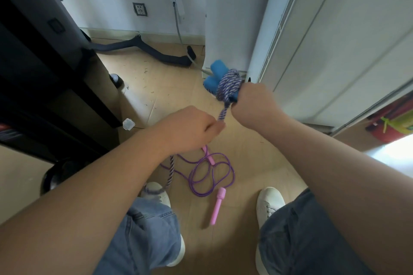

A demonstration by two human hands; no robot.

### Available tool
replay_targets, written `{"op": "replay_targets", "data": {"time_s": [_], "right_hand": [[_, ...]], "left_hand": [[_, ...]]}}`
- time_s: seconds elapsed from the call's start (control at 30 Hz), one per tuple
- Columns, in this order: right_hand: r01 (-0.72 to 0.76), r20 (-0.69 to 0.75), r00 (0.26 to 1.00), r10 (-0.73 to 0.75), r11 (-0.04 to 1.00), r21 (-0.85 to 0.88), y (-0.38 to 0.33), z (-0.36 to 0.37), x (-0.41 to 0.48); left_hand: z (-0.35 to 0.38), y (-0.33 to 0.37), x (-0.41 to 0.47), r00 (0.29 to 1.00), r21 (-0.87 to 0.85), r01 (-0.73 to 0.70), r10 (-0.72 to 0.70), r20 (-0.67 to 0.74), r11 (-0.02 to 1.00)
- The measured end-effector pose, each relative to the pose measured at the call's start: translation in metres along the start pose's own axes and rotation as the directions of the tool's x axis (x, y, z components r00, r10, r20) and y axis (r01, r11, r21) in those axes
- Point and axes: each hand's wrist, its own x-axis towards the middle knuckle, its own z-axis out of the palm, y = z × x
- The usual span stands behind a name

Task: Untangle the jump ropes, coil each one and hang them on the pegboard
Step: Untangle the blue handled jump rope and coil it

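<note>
Both hands are raised in front of the body and busy with the braided rope [230, 86], purple and white in colour. In the head view the right hand [252, 101] is clenched round the two blue handles [218, 71] and the coil of braided rope wound about them. The handles stick out beyond its knuckles, away from the person. The left hand [190, 128] sits just beside and nearer the body, its fingertips pinching the single strand that runs down from the coil. That strand is stretched tight between the two hands.

Below the left forearm the loose tail [171, 169] of the same rope hangs down to the floor [257, 163], and its frayed end lies against the left white shoe [164, 198].

Under the hands, between the feet, the second jump rope lies on the floor: a thin purple rope [233, 173] in loose overlapping loops. One pink handle [218, 205] lies nearer the person. The other pink handle [209, 157] is just under the left hand and partly hidden by it. The right white shoe [270, 203] stands to the right of it.

Beyond the hands, a black curved bar [143, 48] lies on the floor by the wall, below a wall socket [140, 9]. To the left of the left hand stands black furniture [44, 62], with a small white box [129, 124] at its foot. White cabinet doors [335, 51] rise to the right of the right hand.
</note>
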Motion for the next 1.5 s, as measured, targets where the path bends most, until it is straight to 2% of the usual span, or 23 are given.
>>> {"op": "replay_targets", "data": {"time_s": [0.07, 0.13, 0.2, 0.27, 0.37, 0.43, 0.5, 0.63, 0.7, 0.8, 0.87, 0.9, 0.97, 1.07, 1.17, 1.27, 1.4, 1.5], "right_hand": [[0.011, 0.033, 0.999, -0.007, 0.994, -0.112, 0.0, 0.014, -0.003], [0.021, 0.101, 0.995, -0.007, 0.99, -0.142, -0.003, 0.023, -0.009], [0.119, 0.206, 0.975, -0.082, 0.977, -0.177, -0.008, 0.025, -0.014], [0.243, 0.278, 0.942, -0.187, 0.953, -0.184, -0.016, 0.021, -0.019], [0.409, 0.315, 0.881, -0.354, 0.903, -0.13, -0.026, 0.014, -0.022], [0.536, 0.362, 0.803, -0.474, 0.84, -0.089, -0.034, 0.008, -0.027], [0.627, 0.364, 0.737, -0.57, 0.777, -0.051, -0.042, 0.001, -0.037], [0.673, 0.258, 0.712, -0.653, 0.739, 0.014, -0.048, -0.005, -0.047], [0.648, 0.205, 0.738, -0.643, 0.76, 0.049, -0.042, -0.008, -0.045], [0.525, 0.092, 0.845, -0.527, 0.85, 0.043, -0.031, -0.014, -0.035], [0.426, 0.028, 0.905, -0.425, 0.904, -0.036, -0.026, -0.016, -0.027], [0.381, -0.003, 0.924, -0.382, 0.923, -0.063, -0.023, -0.016, -0.023], [0.299, -0.05, 0.952, -0.302, 0.952, -0.063, -0.016, -0.011, -0.015], [0.168, -0.087, 0.983, -0.163, 0.985, 0.045, -0.005, 0.001, -0.001], [0.117, -0.068, 0.991, -0.113, 0.991, 0.063, -0.001, 0.011, 0.004], [0.132, -0.054, 0.99, -0.133, 0.991, -0.025, 0.002, 0.03, 0.008], [0.077, -0.039, 0.996, -0.074, 0.995, 0.069, 0.002, 0.039, 0.009], [0.063, 0.047, 0.997, -0.064, 0.998, 0.029, 0.008, 0.033, 0.003]], "left_hand": [[0.0, 0.007, -0.002, 0.99, 0.059, -0.143, 0.143, 0.002, 0.988], [-0.004, 0.011, -0.002, 0.971, 0.178, -0.216, 0.23, -0.058, 0.96], [-0.015, 0.006, -0.001, 0.958, 0.255, -0.19, 0.235, -0.163, 0.948], [-0.027, -0.009, 0.0, 0.936, 0.262, -0.14, 0.214, -0.279, 0.955], [-0.042, -0.034, 0.004, 0.919, 0.236, 0.017, 0.078, -0.387, 0.972], [-0.047, -0.046, 0.007, 0.927, 0.119, 0.091, -0.04, -0.374, 0.989], [-0.047, -0.054, 0.007, 0.948, 0.007, 0.148, -0.14, -0.286, 0.989], [-0.036, -0.065, 0.012, 0.949, -0.137, 0.281, -0.296, -0.106, 0.95], [-0.031, -0.068, 0.01, 0.942, -0.275, 0.324, -0.337, 0.003, 0.905], [-0.018, -0.068, 0.008, 0.915, -0.353, 0.403, -0.377, 0.144, 0.844], [-0.01, -0.057, 0.011, 0.873, -0.463, 0.488, -0.422, 0.245, 0.74], [-0.008, -0.05, 0.013, 0.869, -0.508, 0.494, -0.419, 0.263, 0.705], [-0.005, -0.037, 0.019, 0.913, -0.51, 0.403, -0.372, 0.168, 0.76], [-0.002, -0.018, 0.017, 0.966, -0.403, 0.243, -0.258, 0.018, 0.882], [0.005, -0.001, 0.011, 0.988, -0.231, 0.156, -0.155, 0.02, 0.96], [0.002, 0.001, 0.007, 0.991, -0.113, 0.136, -0.135, 0.011, 0.984], [-0.01, -0.006, 0.001, 0.997, 0.06, 0.072, -0.074, 0.022, 0.996], [-0.017, -0.012, -0.006, 1.0, 0.166, 0.024, -0.02, -0.023, 0.986]]}}
